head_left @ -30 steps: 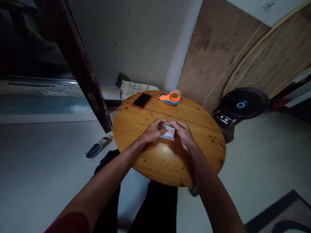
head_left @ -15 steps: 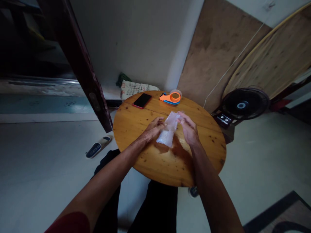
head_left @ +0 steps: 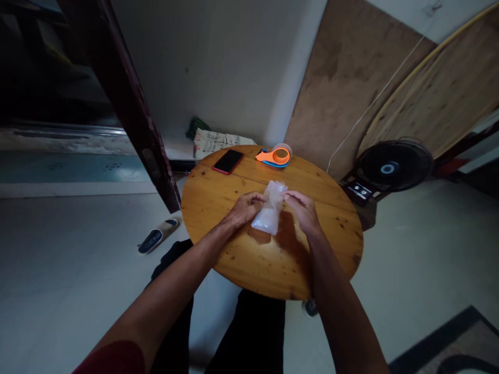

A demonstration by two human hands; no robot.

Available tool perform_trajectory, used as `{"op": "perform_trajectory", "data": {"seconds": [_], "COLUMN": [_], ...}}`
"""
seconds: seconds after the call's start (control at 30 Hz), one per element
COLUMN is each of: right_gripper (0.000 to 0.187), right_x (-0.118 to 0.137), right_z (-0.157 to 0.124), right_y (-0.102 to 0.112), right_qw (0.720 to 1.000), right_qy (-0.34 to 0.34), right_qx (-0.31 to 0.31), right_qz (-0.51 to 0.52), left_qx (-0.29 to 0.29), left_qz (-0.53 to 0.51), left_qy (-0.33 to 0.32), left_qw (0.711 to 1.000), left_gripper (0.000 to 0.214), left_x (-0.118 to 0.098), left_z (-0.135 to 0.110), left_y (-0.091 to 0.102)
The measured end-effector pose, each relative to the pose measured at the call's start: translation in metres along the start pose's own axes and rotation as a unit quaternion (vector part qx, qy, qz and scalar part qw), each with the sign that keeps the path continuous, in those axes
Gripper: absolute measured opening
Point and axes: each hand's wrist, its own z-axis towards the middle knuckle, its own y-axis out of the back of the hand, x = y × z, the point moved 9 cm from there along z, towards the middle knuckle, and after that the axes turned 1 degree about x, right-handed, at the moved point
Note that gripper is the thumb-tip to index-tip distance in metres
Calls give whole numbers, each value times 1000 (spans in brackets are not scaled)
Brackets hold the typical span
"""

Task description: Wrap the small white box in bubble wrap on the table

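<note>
Between my two hands is a small packet of whitish, translucent bubble wrap, held a little above the round wooden table. My left hand pinches its left edge near the middle, thumb and fingers closed on the film. From the other side, my right hand grips the right edge with its fingertips. The packet narrows where the fingers press it, and its lower end flares toward me. Whatever may be inside cannot be made out. A dark shadow falls on the wood below the right hand.
A phone with a red edge lies at the table's back left. Beside it is an orange and blue tape dispenser with a roll of tape. A black fan stands to the right. Slippers are on the floor.
My right hand has moved slightly down along the packet's right edge. The packet's upper part is more gathered and crumpled now. My left hand has closed more on its side.
</note>
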Motion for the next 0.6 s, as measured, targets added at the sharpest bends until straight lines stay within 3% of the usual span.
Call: {"op": "perform_trajectory", "data": {"seconds": [0.13,0.23,0.43,0.6], "right_gripper": [30,33,37,42], "right_x": [22,22,18,7], "right_z": [-10,-13,-12,-8], "right_y": [-26,-36,-31,-7], "right_qw": [987,973,956,948], "right_qy": [73,88,79,3], "right_qx": [121,156,149,65], "right_qz": [-71,-142,-241,-313], "left_qx": [0,3,18,-25], "left_qz": [126,198,186,76], "left_qy": [-57,-97,-72,-12], "left_qw": [990,975,980,997], "left_gripper": [14,17,22,29], "left_x": [-11,-20,-17,0], "left_z": [-1,-3,-2,2], "left_y": [1,1,0,7]}}
